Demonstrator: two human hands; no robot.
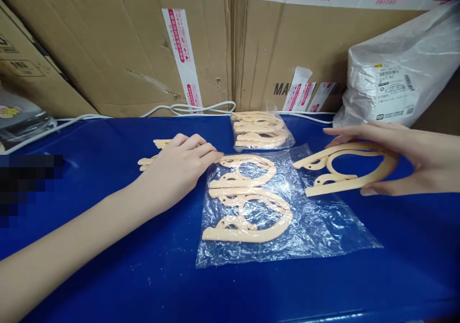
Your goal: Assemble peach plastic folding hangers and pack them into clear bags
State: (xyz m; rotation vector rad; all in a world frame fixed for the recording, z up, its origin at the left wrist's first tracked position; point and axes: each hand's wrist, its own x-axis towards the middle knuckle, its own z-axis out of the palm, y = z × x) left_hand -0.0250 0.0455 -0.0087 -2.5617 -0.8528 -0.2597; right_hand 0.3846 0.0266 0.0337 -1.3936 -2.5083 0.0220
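Observation:
My right hand grips a beige plastic folding hanger by its rounded end, fingers above and thumb below. The hanger's straight ends point left, over the right part of a clear plastic bag. Inside this flat bag lie two more beige folding hangers, one above the other. My left hand is closed at the bag's upper left corner, its fingertips partly hidden. More beige hanger pieces stick out from under that hand on the left.
Behind the bag lies a packed clear bag of beige hangers. Cardboard boxes stand along the back of the blue table. A white cable runs before them. A wrapped white parcel sits at the back right.

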